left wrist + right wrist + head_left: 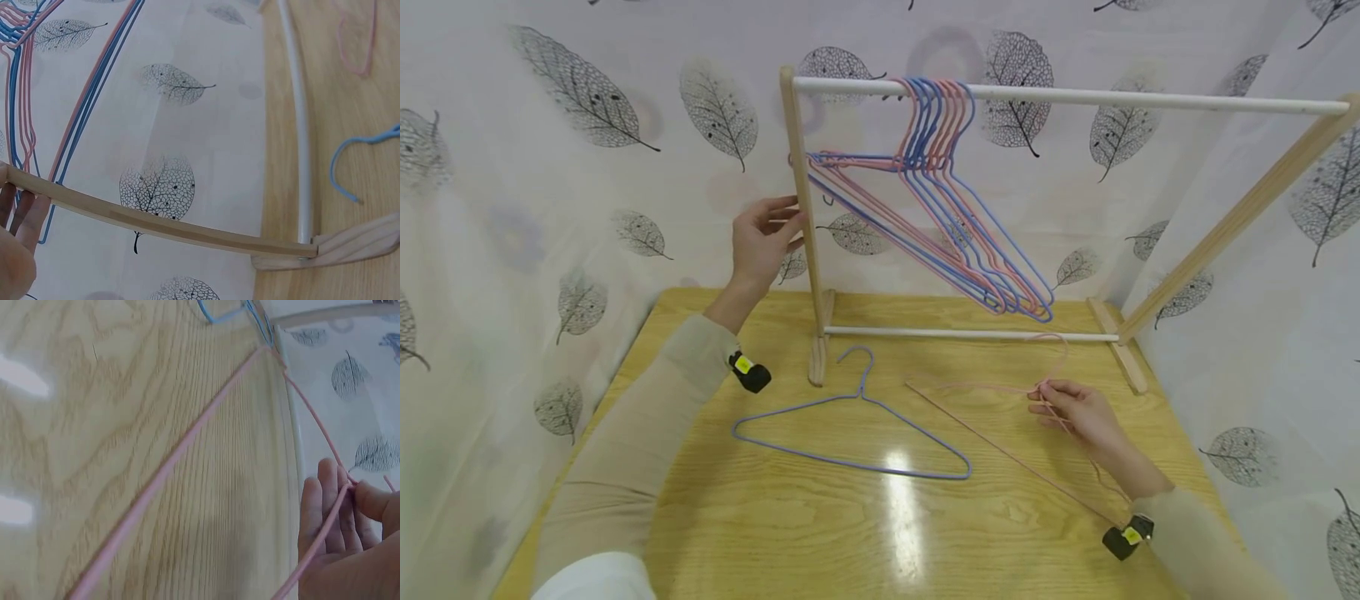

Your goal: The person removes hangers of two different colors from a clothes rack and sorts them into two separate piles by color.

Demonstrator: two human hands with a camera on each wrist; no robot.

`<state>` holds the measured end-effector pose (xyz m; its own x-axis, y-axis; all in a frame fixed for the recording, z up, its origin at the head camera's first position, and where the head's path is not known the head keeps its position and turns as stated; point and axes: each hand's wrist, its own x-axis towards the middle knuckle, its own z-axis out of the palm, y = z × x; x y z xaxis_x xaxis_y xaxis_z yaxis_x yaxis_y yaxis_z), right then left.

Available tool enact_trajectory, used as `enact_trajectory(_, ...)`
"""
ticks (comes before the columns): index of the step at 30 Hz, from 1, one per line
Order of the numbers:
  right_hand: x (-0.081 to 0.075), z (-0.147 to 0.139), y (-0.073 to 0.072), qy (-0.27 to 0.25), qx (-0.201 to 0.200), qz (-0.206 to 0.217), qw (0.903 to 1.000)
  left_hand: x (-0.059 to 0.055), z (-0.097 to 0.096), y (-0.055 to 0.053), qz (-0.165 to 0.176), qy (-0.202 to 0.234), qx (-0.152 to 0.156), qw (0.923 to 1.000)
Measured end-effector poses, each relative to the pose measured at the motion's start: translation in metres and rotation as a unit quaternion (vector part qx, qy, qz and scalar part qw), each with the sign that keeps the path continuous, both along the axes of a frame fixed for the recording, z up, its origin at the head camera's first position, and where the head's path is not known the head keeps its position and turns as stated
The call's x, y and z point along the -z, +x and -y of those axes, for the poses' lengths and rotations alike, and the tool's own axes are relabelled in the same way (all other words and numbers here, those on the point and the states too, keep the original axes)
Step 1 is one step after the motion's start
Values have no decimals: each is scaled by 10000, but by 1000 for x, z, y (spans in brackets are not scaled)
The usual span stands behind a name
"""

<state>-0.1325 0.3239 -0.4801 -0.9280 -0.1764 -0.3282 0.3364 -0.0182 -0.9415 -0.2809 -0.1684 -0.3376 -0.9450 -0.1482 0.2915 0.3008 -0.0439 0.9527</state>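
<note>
My right hand (1078, 412) pinches a pink clothes hanger (1000, 446) at the neck below its hook, between thumb and fingers. In the right wrist view the hanger's long bar (169, 462) slants over the table. My left hand (763, 242) grips the left wooden post (805, 208) of a garment rack at mid height; the fingertips (39, 209) lie against the post in the left wrist view. On the table between both arms lies a blue hanger (850, 462), its hook toward the rack. Several pink and blue hangers (955, 208) hang bunched on the rack's white top rail (1112, 98).
The rack stands at the back of the wooden table (820, 542), its lower white bar (955, 333) low over the tabletop. A slanted right post (1232, 225) ends in a wooden foot (1116, 346). Leaf-patterned curtain (715, 108) encloses the back and sides.
</note>
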Motion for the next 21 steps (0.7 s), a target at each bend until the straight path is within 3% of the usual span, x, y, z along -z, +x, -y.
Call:
enact_trajectory(7,9,-18,-13,-319,-313,442,9980,-1,0,-1,-45,31,25,10000)
enact_trajectory(21,29,-29,-27,27,-638,798,9948,-1,0,1,61,84,-23,9999)
